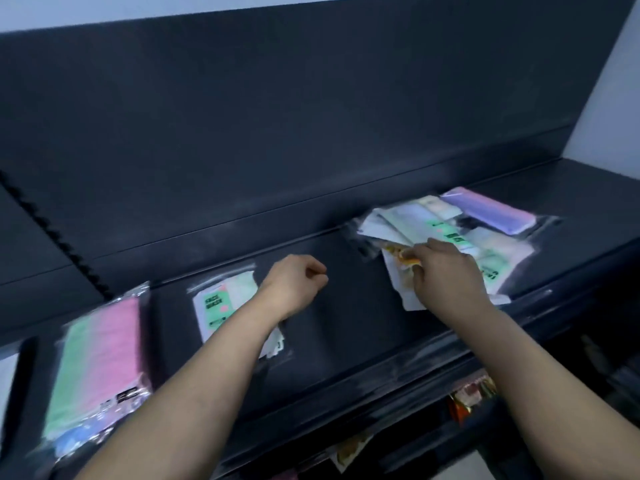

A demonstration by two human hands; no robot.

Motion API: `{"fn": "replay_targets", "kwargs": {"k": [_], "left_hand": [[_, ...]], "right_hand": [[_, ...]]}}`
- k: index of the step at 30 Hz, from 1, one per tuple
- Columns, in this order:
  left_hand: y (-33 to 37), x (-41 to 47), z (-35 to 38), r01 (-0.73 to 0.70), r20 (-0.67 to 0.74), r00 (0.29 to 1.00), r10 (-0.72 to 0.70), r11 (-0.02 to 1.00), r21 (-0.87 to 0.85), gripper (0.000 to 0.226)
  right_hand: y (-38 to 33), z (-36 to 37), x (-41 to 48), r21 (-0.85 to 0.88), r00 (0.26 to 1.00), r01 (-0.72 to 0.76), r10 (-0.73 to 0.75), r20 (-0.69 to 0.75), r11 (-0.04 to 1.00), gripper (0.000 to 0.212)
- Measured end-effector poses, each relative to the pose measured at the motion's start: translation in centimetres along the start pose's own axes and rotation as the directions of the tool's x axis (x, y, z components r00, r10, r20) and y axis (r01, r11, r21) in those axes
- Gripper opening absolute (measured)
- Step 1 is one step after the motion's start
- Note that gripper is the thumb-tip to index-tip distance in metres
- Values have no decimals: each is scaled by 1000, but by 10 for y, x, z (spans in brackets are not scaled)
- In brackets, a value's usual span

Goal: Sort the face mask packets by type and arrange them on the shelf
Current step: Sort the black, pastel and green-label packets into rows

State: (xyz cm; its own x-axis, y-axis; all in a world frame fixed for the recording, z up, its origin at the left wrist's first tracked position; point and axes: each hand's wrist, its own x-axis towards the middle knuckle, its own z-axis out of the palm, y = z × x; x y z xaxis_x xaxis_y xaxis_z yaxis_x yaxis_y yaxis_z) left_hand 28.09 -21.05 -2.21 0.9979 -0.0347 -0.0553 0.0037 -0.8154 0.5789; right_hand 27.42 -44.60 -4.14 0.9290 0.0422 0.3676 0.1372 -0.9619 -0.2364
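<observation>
Pick: right hand (446, 275) is pinching orange-printed packet (401, 275) from mixed pile (415, 220) at right end of shelf (346, 306) | left hand (294, 282) is hovering curled, empty | advisable: steadying pile.

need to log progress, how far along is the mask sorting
Done: a pink-and-green packet and a FACE MASK packet lie apart at the left of the shelf. In hand: the right hand pinches an orange-printed packet at the mixed pile; the left hand is curled, empty. Left: most of that pile.
</observation>
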Motion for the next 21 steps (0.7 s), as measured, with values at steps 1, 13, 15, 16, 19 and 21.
{"fn": "replay_targets", "kwargs": {"k": [1, 13, 15, 16, 19, 21], "left_hand": [[14, 7, 10, -6, -2, 1000, 6, 1000, -16, 23], [130, 75, 111, 206, -34, 971, -238, 896, -393, 49], [141, 77, 118, 260, -73, 942, -327, 852, -454, 56], [146, 77, 120, 285, -128, 924, -360, 872, -398, 63], [152, 72, 120, 390, -228, 867, -444, 888, -246, 81], [151, 69, 121, 400, -91, 878, -471, 823, -403, 70]], "right_hand": [[16, -3, 6, -8, 1000, -25, 25, -10, 1000, 35], [107, 4, 8, 146, 961, 224, -243, 134, 964, 21], [113, -1, 13, 211, 948, 238, -274, 164, 948, 20], [116, -2, 14, 245, 947, 220, -267, 180, 944, 21], [125, -1, 17, 286, 978, 115, -159, 138, 951, 34], [127, 0, 19, 248, 981, 38, -84, 178, 968, 55]]}}
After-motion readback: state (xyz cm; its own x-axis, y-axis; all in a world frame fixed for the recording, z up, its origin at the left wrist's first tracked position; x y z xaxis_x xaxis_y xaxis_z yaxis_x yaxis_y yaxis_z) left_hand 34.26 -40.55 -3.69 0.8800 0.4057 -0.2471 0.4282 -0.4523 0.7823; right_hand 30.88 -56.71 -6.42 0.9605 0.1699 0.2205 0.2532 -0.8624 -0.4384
